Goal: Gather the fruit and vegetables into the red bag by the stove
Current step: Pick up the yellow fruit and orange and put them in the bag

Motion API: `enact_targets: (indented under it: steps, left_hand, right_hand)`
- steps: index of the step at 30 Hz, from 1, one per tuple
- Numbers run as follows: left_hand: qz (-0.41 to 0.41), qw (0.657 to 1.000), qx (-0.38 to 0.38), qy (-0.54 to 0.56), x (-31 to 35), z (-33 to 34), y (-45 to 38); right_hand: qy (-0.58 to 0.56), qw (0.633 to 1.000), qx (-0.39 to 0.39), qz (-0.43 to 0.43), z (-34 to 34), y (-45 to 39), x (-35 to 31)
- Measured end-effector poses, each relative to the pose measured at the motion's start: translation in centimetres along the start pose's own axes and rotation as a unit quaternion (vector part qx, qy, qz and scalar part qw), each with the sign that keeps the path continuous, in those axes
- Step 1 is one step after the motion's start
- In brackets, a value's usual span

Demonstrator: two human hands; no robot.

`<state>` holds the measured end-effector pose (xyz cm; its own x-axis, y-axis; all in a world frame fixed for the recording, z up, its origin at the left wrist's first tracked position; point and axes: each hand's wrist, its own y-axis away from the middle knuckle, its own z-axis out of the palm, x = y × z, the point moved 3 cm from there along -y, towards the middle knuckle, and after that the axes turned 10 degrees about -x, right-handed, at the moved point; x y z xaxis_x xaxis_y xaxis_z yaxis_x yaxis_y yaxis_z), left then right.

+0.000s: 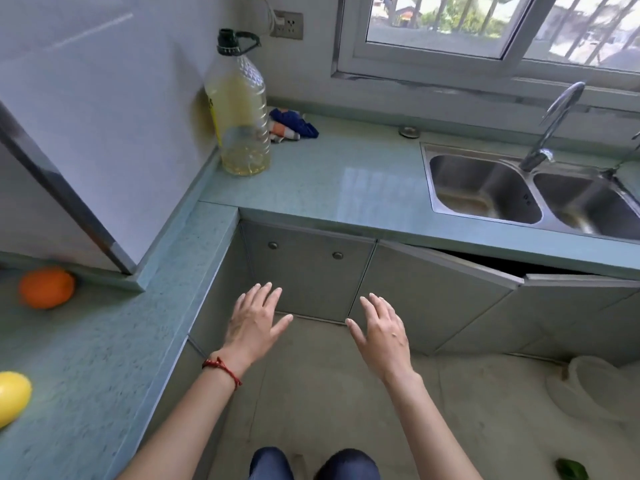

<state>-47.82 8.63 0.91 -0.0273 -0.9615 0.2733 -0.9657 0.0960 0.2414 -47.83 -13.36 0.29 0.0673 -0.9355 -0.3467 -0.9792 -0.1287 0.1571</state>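
fruit first: from the head view we see an orange (46,287) on the left desk (104,341) tucked against the wall corner, and a yellow fruit (12,396), perhaps a lemon, nearer us at the frame's left edge. something green (571,470) lies on the floor at lower right, too cropped to name. red bag and stove are not in view, so we cannot place the goal.

our left hand (252,323) and right hand (382,332) hang side by side over the floor in front of the cabinet doors, palms down, fingers spread, each grip released and holding nothing. we judge this a neutral pose with no pick yet begun. both fruits sit well to the left of the left hand.

oil bottle (239,109) stands in the desk's back corner, a blue cloth (292,124) just beside it; the sink (485,188) is to the right.
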Motion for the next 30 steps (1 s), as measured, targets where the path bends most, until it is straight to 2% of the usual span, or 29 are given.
enact_targets:
  steps: [4,8,15,22,30]
  left_hand:
    - [-0.031,0.999,0.026,0.026,-1.0,-0.7,-3.4]
    - [-0.074,0.995,0.045,0.048,-2.1,-1.4,-6.6]
    - [-0.2,0.973,0.075,0.086,-3.9,-3.2,-9.5]
    - [-0.344,0.925,0.124,0.102,-6.0,-3.5,-7.5]
    - [-0.497,0.845,0.138,0.139,-7.9,-2.2,0.5]
  right_hand:
    - [0.005,0.999,-0.013,-0.037,-0.6,-5.2,-0.7]
    - [0.018,0.993,-0.068,-0.095,-1.2,-11.3,-1.7]
    - [0.043,0.968,-0.136,-0.206,-2.2,-20.4,-5.5]
    - [0.073,0.91,-0.205,-0.352,-1.0,-24.8,-11.1]
    - [0.089,0.824,-0.256,-0.498,2.7,-22.1,-19.1]
